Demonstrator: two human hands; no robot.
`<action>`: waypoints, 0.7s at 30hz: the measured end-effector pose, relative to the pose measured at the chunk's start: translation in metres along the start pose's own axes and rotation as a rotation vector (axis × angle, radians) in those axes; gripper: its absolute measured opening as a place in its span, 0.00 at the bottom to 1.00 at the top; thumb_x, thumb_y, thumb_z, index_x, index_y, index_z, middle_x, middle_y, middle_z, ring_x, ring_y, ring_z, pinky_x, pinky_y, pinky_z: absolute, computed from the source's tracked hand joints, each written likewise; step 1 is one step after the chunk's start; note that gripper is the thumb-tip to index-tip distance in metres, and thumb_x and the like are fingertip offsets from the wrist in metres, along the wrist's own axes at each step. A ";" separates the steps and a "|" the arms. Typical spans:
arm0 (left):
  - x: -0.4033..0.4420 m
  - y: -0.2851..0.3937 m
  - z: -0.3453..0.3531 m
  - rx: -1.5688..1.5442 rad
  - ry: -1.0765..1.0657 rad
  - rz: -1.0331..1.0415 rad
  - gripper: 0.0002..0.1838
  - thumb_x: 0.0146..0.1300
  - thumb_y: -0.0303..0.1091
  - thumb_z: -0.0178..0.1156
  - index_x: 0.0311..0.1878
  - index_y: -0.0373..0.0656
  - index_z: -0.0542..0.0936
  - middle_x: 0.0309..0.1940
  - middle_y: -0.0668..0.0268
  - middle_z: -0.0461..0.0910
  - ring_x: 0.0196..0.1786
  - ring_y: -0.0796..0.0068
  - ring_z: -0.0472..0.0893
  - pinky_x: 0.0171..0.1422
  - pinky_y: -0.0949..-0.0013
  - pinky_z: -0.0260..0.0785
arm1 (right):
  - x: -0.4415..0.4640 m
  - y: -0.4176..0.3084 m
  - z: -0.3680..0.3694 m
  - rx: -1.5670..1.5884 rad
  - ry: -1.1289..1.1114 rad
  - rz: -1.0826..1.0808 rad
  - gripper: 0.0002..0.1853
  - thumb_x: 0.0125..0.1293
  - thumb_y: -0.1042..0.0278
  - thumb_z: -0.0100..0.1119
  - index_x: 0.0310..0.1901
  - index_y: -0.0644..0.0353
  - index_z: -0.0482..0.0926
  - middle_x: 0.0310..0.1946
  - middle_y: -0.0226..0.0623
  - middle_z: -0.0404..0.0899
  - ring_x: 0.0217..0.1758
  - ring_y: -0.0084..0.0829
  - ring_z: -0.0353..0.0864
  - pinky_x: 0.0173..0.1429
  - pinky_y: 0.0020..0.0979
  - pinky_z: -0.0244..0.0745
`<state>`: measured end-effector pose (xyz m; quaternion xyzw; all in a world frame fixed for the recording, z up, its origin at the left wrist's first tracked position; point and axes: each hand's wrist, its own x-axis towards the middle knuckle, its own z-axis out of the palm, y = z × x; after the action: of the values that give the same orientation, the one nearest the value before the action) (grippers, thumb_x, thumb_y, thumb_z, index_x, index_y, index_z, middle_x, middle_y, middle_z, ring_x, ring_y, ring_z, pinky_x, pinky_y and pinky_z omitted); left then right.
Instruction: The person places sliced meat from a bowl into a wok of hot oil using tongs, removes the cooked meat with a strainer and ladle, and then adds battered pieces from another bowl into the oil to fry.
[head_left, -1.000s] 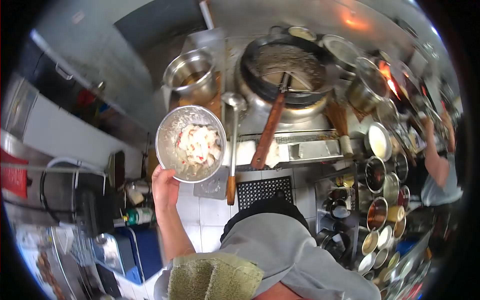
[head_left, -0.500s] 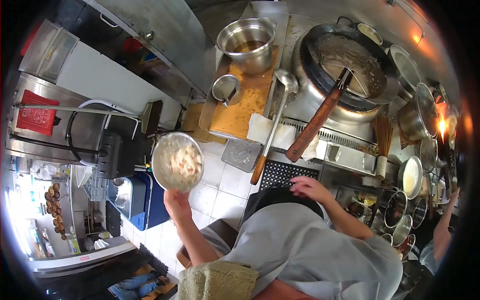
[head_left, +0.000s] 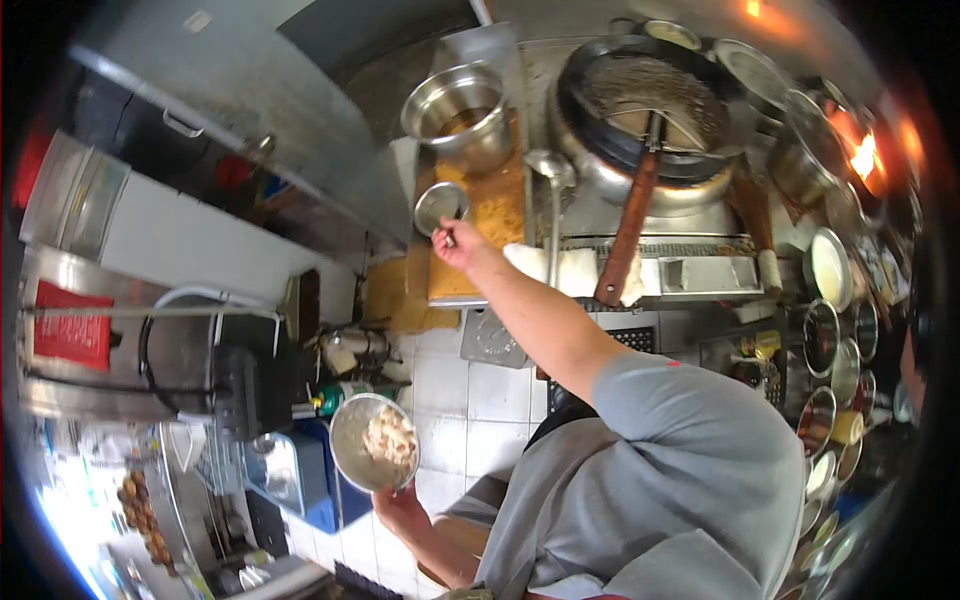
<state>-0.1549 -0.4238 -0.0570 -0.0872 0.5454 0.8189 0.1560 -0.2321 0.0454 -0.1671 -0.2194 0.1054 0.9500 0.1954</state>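
My left hand (head_left: 402, 508) grips the lower rim of a metal bowl (head_left: 350, 430), tilted over the floor at lower left. Pale chunks of food (head_left: 388, 440) lie in it. My right hand (head_left: 457, 245) reaches across to the wooden board, its fingers closed on the handle of a small metal cup (head_left: 440, 203). Just behind the cup stands a large steel pot (head_left: 455, 110) with brownish liquid inside. A long ladle (head_left: 553, 200) lies between the board and the wok.
The big wok (head_left: 650, 95) holds murky liquid and a strainer with a wooden handle (head_left: 632, 230). Flames (head_left: 865, 157) burn at the right, above several bowls (head_left: 818, 415). A blue bin (head_left: 320, 480) stands at lower left, near a red box (head_left: 73, 325).
My right hand has moved from in front of my body to the small cup and closed on its handle. My left hand has brought the bowl lower and nearer to me.
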 end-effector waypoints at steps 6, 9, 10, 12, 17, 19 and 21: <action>0.034 -0.009 -0.001 0.028 -0.028 -0.055 0.21 0.55 0.28 0.53 0.52 0.28 0.72 0.52 0.54 0.74 0.49 0.58 0.77 0.52 0.59 0.73 | -0.097 0.002 0.019 -0.040 -0.219 0.100 0.12 0.72 0.58 0.47 0.47 0.57 0.68 0.19 0.24 0.61 0.14 0.12 0.59 0.12 0.15 0.51; 0.069 -0.015 0.015 0.054 -0.197 -0.133 0.22 0.58 0.30 0.51 0.55 0.30 0.71 0.53 0.55 0.73 0.52 0.59 0.74 0.54 0.59 0.71 | -0.211 0.001 0.039 -0.160 -0.585 0.085 0.20 0.71 0.51 0.49 0.53 0.60 0.70 0.21 0.27 0.66 0.16 0.14 0.61 0.12 0.16 0.52; 0.074 -0.018 0.034 0.044 -0.223 -0.115 0.22 0.57 0.30 0.51 0.55 0.32 0.71 0.53 0.56 0.73 0.51 0.59 0.75 0.52 0.59 0.72 | -0.242 -0.004 0.056 -0.249 -0.498 -0.036 0.21 0.71 0.50 0.49 0.53 0.60 0.70 0.23 0.29 0.68 0.17 0.15 0.61 0.13 0.16 0.52; 0.083 -0.024 0.065 0.008 -0.329 -0.135 0.22 0.58 0.29 0.52 0.56 0.33 0.71 0.55 0.56 0.73 0.53 0.59 0.74 0.55 0.55 0.71 | -0.289 -0.022 0.080 -0.427 -0.304 -0.249 0.23 0.71 0.49 0.49 0.55 0.61 0.70 0.26 0.31 0.71 0.18 0.17 0.61 0.13 0.16 0.52; 0.069 -0.036 0.177 -0.086 -0.632 -0.247 0.24 0.58 0.25 0.53 0.60 0.33 0.69 0.57 0.56 0.72 0.58 0.57 0.73 0.64 0.51 0.68 | -0.371 -0.112 0.048 -0.559 -0.556 -0.504 0.30 0.72 0.44 0.43 0.63 0.62 0.66 0.33 0.34 0.75 0.20 0.16 0.64 0.14 0.15 0.53; 0.052 -0.049 0.211 -0.141 -0.666 -0.340 0.25 0.57 0.24 0.54 0.60 0.33 0.68 0.58 0.55 0.72 0.60 0.57 0.72 0.66 0.52 0.67 | -0.419 -0.130 0.014 -0.724 -0.214 -0.827 0.31 0.72 0.43 0.43 0.63 0.62 0.67 0.31 0.31 0.74 0.19 0.15 0.63 0.15 0.16 0.55; 0.034 -0.065 0.241 -0.176 -0.646 -0.433 0.26 0.56 0.23 0.55 0.61 0.34 0.68 0.59 0.55 0.71 0.61 0.56 0.72 0.67 0.52 0.66 | -0.455 -0.163 -0.050 -0.951 0.134 -0.987 0.26 0.72 0.48 0.45 0.62 0.59 0.71 0.29 0.29 0.75 0.18 0.14 0.64 0.18 0.18 0.60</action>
<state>-0.1574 -0.1736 -0.0301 0.0487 0.3651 0.7959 0.4804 0.2313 0.0301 -0.0219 -0.3619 -0.4231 0.6775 0.4807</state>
